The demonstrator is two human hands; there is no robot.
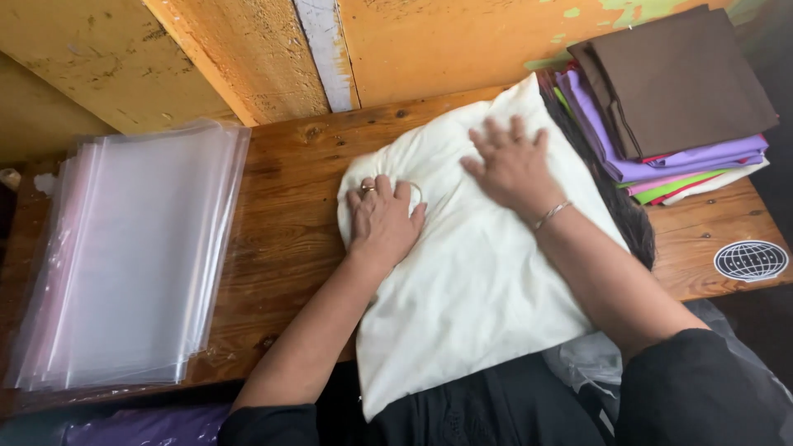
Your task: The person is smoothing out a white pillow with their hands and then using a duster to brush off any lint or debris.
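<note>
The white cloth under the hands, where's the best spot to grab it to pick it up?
Probably the near edge of the white cloth, where it hangs off the front of the wooden table, so fingers can pinch it from below. The rest lies flat, pressed by the left hand and right hand. Come from the person's own side.

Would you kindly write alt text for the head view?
Both hands, left hand and right hand, press flat on a cream cloth on a wooden table, between clear plastic bags and folded coloured fabrics.
</note>
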